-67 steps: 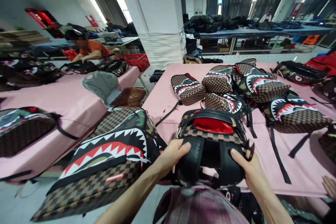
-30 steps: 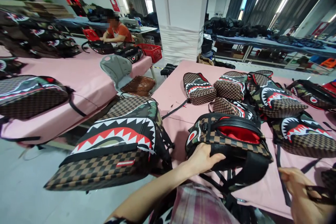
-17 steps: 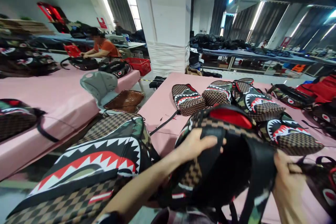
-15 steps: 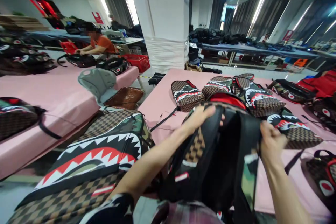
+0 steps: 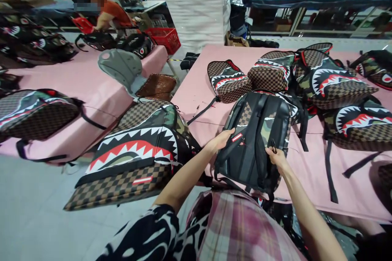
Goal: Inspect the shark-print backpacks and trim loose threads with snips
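A black backpack (image 5: 249, 155) lies back-panel up on the pink table in front of me, with camouflage and brown check patches on its straps. My left hand (image 5: 221, 140) is closed at the edge of its left shoulder strap (image 5: 237, 136), beside a small red and white label. Over the right strap (image 5: 263, 147), my right hand (image 5: 276, 156) is closed on a small black tool (image 5: 273, 145), shaped like thread snips; its exact form is too small to tell. To my left rests a check backpack (image 5: 131, 151) with a shark-mouth print.
Several shark-mouth backpacks (image 5: 333, 77) crowd the right and back of the pink table (image 5: 196, 85). Loose straps hang toward its front edge. A grey chair (image 5: 121, 67) stands left, between this table and another pink table (image 5: 88, 106). Beyond, a person (image 5: 114, 12) in orange handles a bag.
The backpack, tilted up between both hands before, now lies flat on the table. My hands have moved from its upper sides onto its straps, and my view has tipped downward.
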Motion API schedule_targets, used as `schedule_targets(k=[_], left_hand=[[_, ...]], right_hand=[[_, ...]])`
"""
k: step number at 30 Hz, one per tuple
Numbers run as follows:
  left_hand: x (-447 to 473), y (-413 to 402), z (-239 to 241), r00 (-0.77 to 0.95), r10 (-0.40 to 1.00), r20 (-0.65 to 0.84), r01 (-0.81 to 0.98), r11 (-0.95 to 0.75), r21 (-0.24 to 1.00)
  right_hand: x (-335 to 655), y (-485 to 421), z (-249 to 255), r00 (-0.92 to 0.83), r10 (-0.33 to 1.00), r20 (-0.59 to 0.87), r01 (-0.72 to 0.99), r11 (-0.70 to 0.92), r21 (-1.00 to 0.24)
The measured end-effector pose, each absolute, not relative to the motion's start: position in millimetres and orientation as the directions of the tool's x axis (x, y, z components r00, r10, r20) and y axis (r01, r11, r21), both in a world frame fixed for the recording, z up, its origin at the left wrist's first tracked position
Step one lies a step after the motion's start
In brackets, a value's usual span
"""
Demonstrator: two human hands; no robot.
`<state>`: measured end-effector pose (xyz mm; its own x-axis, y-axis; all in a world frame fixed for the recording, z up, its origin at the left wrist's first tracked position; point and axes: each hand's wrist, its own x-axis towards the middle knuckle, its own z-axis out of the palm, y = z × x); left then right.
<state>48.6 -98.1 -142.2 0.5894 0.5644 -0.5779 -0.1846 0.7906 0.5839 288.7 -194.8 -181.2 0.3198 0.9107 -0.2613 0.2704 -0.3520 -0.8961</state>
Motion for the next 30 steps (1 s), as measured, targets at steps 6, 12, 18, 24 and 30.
schedule_targets(k=[6,12,18,24,30], left_hand=[[51,-97,-136,0.598,0.554,-0.579,-0.236,0.812,0.533],[58,-105,-128,0.582,0.569,-0.581,-0.261,0.808,0.529],[64,-110,-124,0.578,0.588,-0.565,-0.296,0.797,0.527],[63,-111,-116,0.668,0.513,-0.539,-0.290,0.846,0.447],[50,-108,-118,0.592,0.645,-0.483,-0.333,0.742,0.582]], right_hand=[[281,-195,-166,0.528,0.849,-0.013,0.383,-0.252,-0.889],[227,-184,-144,0.282,0.927,0.247,0.476,0.089,-0.875],[208,-160,-144,0.273,0.955,0.116,0.366,0.009,-0.931],[235,-194,-137,0.011,0.993,-0.120,0.223,-0.120,-0.967],[282,-223,-154,0.374,0.925,-0.064,0.456,-0.244,-0.856]])
